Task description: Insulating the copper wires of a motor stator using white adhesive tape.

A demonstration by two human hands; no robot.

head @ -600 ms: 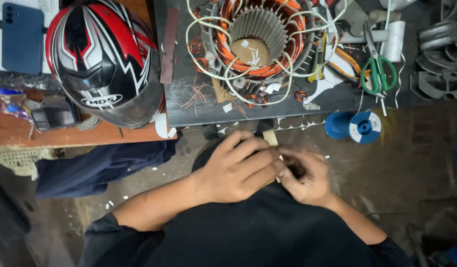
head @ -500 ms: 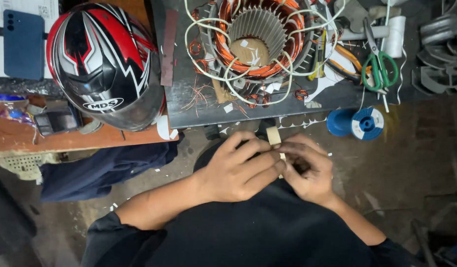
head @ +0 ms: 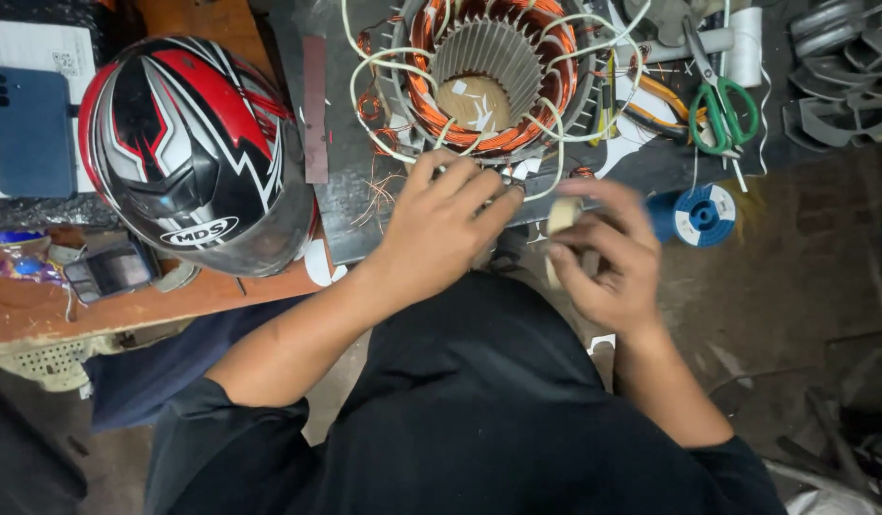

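**Fingers at the stator rim, tape roll alongside**

Fingers (head: 479,186) of the left hand (head: 441,224) are reaching forward and pressing down against the near rim of the round grey motor stator with orange copper windings (head: 489,72), curled rather than closed around anything; whether a wire is pinched under the fingertips I cannot tell. The right hand (head: 608,253) is gripping a small cream-coloured roll of tape (head: 560,217) between thumb and fingers, holding it just beside the left hand, on its right.

The stator is lying straight ahead of both hands on the dark desk (head: 350,215), its bore facing up, so its long axis is running vertically toward the camera. The left hand is the nearer one, touching the rim; the right hand is hovering apart from it, just short of the desk edge. Cream sleeved lead wires (head: 360,81) are looping out around the windings.

Further out, counted: one stator, one tape roll, one pair of green-handled scissors (head: 722,110) right of the stator, one blue spool (head: 703,215) near the right hand, one red, black and white helmet (head: 188,153) to the left, and one blue phone (head: 31,129) beyond it.
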